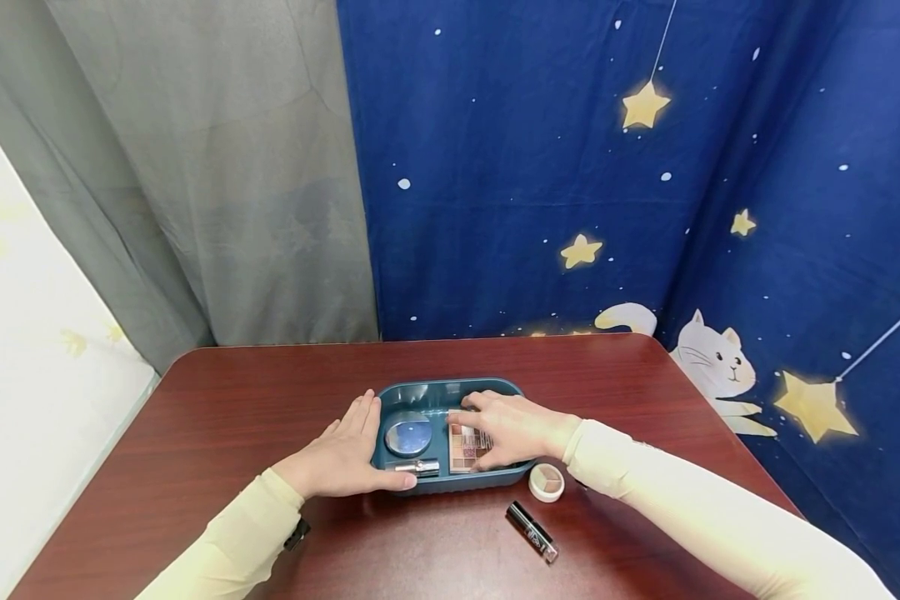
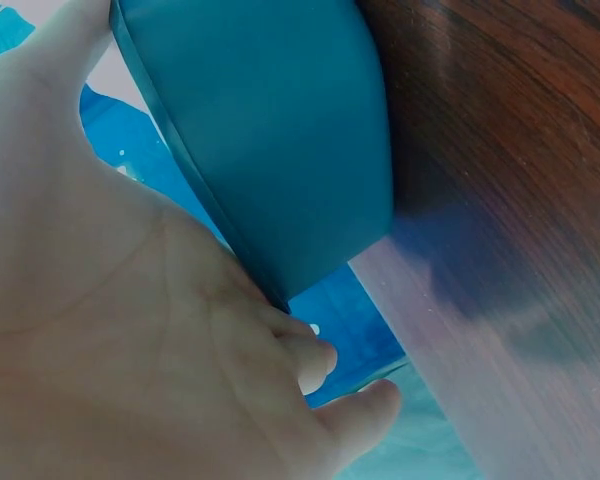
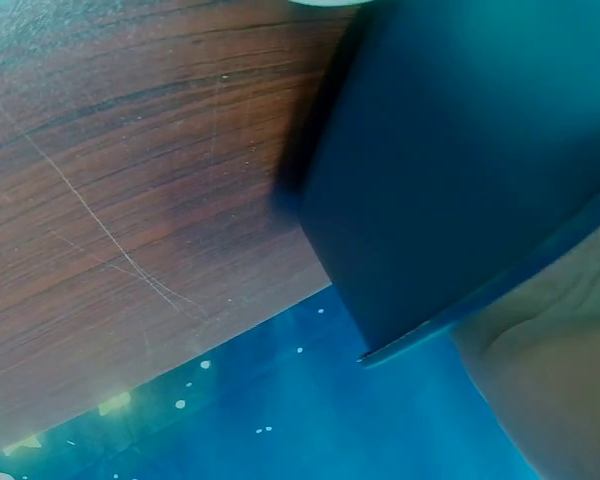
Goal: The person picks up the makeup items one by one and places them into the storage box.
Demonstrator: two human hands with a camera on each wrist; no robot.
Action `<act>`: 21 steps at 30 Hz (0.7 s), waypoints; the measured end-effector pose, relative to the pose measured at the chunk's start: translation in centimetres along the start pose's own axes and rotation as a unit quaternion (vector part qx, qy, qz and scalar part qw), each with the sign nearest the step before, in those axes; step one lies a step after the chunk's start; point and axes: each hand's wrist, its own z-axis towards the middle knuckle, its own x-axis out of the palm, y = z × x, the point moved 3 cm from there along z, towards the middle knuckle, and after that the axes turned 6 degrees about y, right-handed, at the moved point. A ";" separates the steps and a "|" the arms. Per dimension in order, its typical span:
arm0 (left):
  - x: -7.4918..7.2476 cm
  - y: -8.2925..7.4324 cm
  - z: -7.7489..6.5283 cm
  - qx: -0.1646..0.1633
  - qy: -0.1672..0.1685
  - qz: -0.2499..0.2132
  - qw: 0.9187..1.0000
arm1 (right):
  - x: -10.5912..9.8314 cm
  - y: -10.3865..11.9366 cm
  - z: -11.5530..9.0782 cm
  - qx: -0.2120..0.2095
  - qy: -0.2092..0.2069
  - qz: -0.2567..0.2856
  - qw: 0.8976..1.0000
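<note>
A dark teal bin (image 1: 450, 482) stands on the table with a round compact (image 1: 408, 435), a silver tube (image 1: 417, 467) and an eyeshadow palette (image 1: 465, 450) inside. My left hand (image 1: 345, 458) rests along the bin's left end, fingers straight and thumb stretched over the front rim. In the left wrist view its palm lies against the rim. My right hand (image 1: 517, 425) reaches over the bin's right end and holds the palette, fingertips at its far edge and thumb near its front edge. Part of the palette is hidden beneath that hand.
A small round pot (image 1: 546, 482) with beige pans sits just outside the bin's front right corner. Nearer the person, a black lipstick-like tube (image 1: 532, 532) lies on the reddish-brown table (image 1: 285, 408). Grey and blue star-patterned curtains (image 1: 510, 167) hang behind the table's far edge.
</note>
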 end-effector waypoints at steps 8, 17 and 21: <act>0.0 0.0 0.0 -0.001 0.002 0.000 1.000 | -0.7 0.3 -0.2 -0.006 0.006 0.019 1.000; -0.1 -0.2 0.0 0.001 0.003 0.004 1.000 | -2.0 0.3 -1.1 -0.010 -0.015 0.028 0.999; 0.0 -0.1 0.0 0.003 0.000 0.007 1.000 | -2.5 0.1 -1.6 -0.011 -0.036 0.038 0.999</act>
